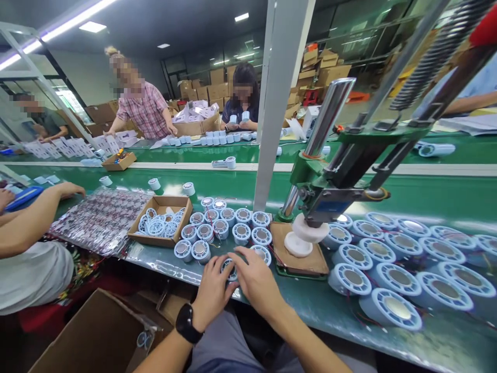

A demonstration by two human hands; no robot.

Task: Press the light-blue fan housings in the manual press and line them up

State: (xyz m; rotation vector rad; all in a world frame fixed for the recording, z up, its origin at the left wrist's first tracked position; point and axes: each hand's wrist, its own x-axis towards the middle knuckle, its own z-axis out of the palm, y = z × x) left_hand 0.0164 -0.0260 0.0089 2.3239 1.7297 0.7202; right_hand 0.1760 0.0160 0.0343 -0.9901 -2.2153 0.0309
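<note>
Both my hands meet at the front edge of the green bench, around one light blue round part (229, 269). My left hand (213, 287), with a black watch on its wrist, curls its fingers and thumb about the part's left side. My right hand (256, 282) closes on it from the right, fingertips on its top rim. Just beyond them stand several blue cylindrical housings (201, 249) with grey discs on top. Right of my hands, a press (310, 228) holds a white round pad above a white ring-shaped seat (298, 244) on a brown board.
A cardboard box (134, 234) of blue rings stands left of the housings, beside a bubble-wrapped sheet of parts (101, 217). More housings (396, 280) crowd the bench at right. A grey post (277, 103) rises ahead. A co-worker's arm (34, 223) reaches in at left.
</note>
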